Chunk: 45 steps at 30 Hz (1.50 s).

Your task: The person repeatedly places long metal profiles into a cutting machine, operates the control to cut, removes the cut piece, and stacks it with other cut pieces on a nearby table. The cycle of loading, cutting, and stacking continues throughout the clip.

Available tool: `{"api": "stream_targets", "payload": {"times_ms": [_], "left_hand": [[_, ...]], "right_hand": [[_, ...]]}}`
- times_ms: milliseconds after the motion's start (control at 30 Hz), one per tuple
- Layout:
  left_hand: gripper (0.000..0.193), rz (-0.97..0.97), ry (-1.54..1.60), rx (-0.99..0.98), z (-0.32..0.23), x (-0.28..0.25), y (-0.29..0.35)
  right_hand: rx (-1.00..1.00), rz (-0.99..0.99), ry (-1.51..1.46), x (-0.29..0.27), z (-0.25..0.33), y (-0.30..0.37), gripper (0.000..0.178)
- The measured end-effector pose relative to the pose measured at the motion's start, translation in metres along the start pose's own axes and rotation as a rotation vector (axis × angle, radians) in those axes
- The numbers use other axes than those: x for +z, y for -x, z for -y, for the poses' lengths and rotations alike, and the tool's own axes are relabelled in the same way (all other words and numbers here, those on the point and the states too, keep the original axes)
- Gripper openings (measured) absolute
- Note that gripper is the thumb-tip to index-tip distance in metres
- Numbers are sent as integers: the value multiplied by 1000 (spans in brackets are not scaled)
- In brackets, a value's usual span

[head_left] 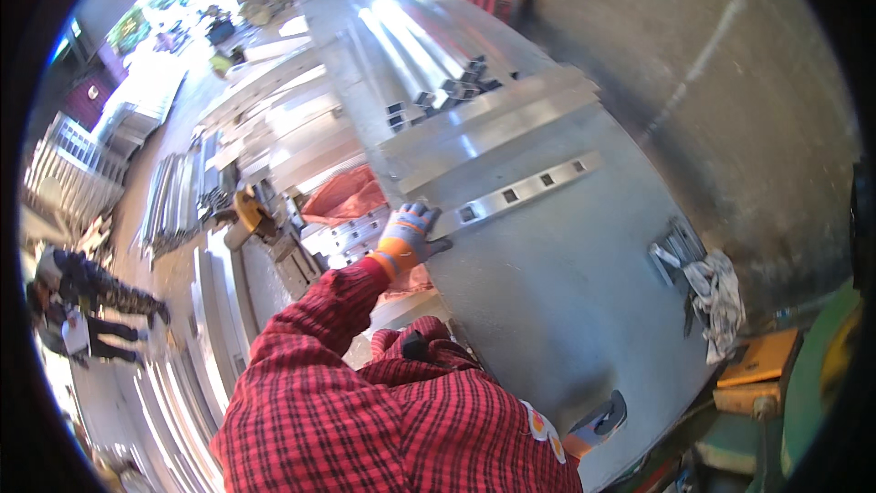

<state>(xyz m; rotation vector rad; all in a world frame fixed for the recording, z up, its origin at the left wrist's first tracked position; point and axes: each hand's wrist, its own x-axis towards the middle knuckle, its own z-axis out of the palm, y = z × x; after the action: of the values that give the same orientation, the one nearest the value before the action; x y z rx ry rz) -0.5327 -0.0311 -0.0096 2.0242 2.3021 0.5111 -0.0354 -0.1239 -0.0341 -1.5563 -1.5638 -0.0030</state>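
The big steel bench is slick. My left hand, gloved, lies open and flat on the near end of the slotted metal strip, mid-bench; it could slide and nick me. My right hand rests at the bench's near edge; its grip I can't tell.

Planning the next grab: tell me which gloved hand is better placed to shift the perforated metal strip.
Left, likely. The left hand touches the end of the flat perforated metal strip; the right hand sits at the sheet's near edge.
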Motion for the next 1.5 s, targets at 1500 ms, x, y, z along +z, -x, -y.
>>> {"api": "stream_targets", "payload": {"times_ms": [1500], "left_hand": [[56,-579,1348,-917,80,-77,168]], "right_hand": [[-218,640,-546,149,71,-49,18]]}}
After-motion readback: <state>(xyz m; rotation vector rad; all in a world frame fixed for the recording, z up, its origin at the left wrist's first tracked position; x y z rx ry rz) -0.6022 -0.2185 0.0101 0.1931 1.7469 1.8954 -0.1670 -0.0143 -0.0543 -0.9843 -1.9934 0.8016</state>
